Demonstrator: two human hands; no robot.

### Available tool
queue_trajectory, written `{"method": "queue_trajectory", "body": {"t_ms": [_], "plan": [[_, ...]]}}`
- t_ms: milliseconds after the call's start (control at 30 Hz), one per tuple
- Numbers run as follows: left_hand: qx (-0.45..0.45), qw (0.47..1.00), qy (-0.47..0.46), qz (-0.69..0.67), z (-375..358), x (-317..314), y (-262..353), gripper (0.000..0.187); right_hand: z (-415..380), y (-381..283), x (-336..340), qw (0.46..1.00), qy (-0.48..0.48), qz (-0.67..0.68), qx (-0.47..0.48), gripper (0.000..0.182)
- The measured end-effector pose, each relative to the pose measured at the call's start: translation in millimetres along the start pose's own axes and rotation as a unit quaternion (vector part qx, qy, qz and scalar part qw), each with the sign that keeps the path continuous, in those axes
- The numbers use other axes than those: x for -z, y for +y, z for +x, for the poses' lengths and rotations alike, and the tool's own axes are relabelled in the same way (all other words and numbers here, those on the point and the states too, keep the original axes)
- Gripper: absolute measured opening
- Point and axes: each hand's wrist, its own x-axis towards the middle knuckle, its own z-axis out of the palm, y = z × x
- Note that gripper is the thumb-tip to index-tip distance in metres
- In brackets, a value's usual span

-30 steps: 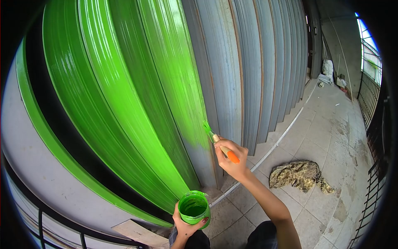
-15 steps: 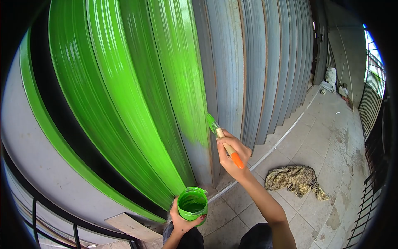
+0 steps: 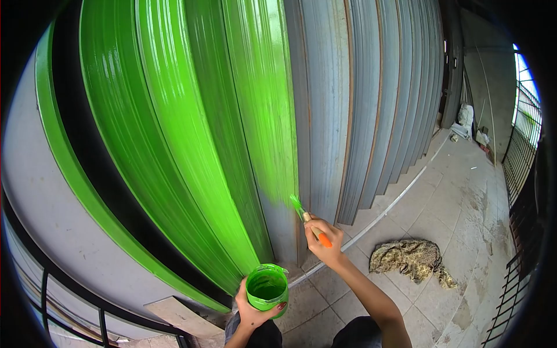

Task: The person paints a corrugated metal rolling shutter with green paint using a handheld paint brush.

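My right hand (image 3: 326,239) is closed round the handle of a paintbrush (image 3: 310,223), which is pale wood with an orange end. Its green, wet bristles touch the lower part of a folded metal panel (image 3: 272,127), near the panel's right edge. Green paint covers that panel down to about the bristles; bare grey metal shows below. My left hand (image 3: 254,313) is wrapped round an open tub of green paint (image 3: 267,285), held upright low in front of me. Paint is smeared over the tub's rim and inner wall.
Grey unpainted folds (image 3: 331,116) continue to the right. A crumpled patterned cloth (image 3: 406,259) lies on the tiled floor (image 3: 429,203). White bags (image 3: 465,116) stand at the far end, and a barred gate (image 3: 522,130) is on the right. A flat board (image 3: 184,316) lies at lower left.
The brush and my right hand have moved down along the panel's edge, and green now reaches lower there. The tub stays in my left hand. The view has shifted slightly.
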Motion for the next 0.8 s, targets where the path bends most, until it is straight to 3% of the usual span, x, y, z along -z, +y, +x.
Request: {"method": "queue_trajectory", "body": {"t_ms": [133,267,367,533,633,800], "plan": [[0.008,1.0,-0.008,0.005,1.8,0.3,4.2,0.078,18.3,-7.7,5.6,0.995,0.083,0.029,0.051,0.016],[0.018,1.0,-0.002,0.001,-0.4,-1.0,7.9,0.075,-19.6,13.5,-1.8,0.999,-0.024,0.019,-0.02,0.014],[0.001,1.0,-0.003,-0.021,0.3,1.2,3.9,0.076,-3.5,-1.3,6.2,0.999,-0.028,0.033,-0.032,0.012],[0.004,1.0,-0.01,-0.006,0.1,0.5,2.5,0.077,138.0,-51.7,17.7,0.978,0.14,0.066,0.137,0.013],[0.003,1.0,-0.013,0.001,0.4,0.0,5.1,0.077,161.7,-46.8,11.4,0.983,0.132,0.062,0.108,0.015],[-0.004,1.0,-0.01,-0.027,-0.7,2.9,5.7,0.076,54.0,-14.6,-0.4,0.997,0.032,0.009,0.064,0.016]]}}
